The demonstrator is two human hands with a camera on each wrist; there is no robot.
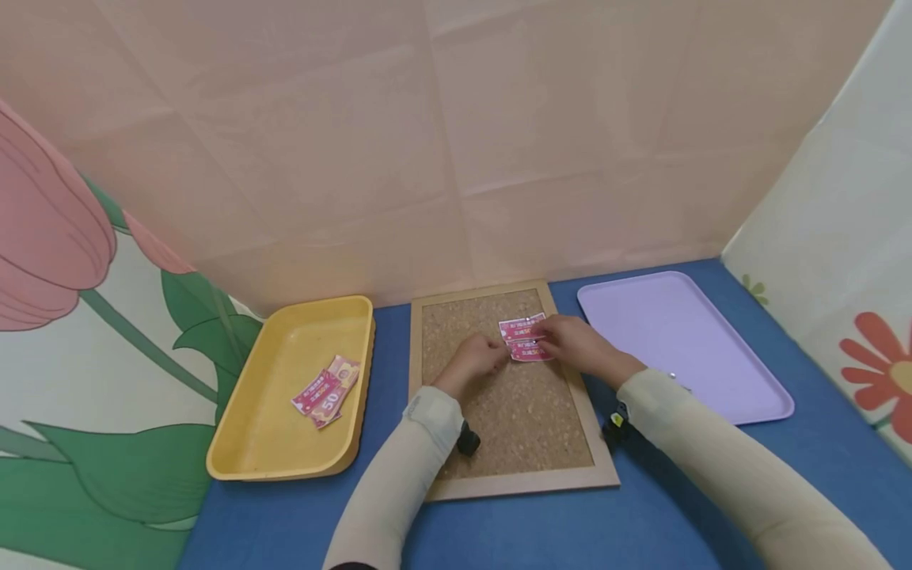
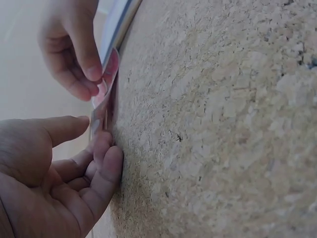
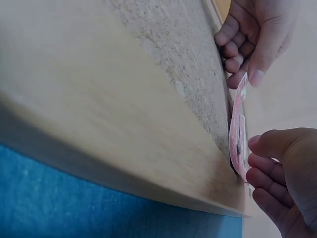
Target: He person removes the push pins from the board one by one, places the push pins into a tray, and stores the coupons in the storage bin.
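Observation:
Two pink paper coupons sit one above the other at the upper right of a wood-framed cork board (image 1: 527, 427). The upper coupon (image 1: 514, 330) lies against the cork, with a small shiny pin at its top edge. My left hand (image 1: 476, 361) pinches the left edge of the lower coupon (image 1: 526, 352) between thumb and finger; in the right wrist view this coupon (image 3: 237, 129) bows off the board. At the lower coupon's upper edge, my right hand (image 1: 579, 343) pinches a small pin (image 1: 536, 341), which its fingertips partly hide.
A yellow tray (image 1: 245, 427) at the left holds several pink and orange paper coupons (image 1: 328, 392). On the right lies a flat lilac tray (image 1: 720, 356) with a few small shiny pieces near its left edge. Blue cloth (image 1: 492, 538) covers the table, against a draped wall.

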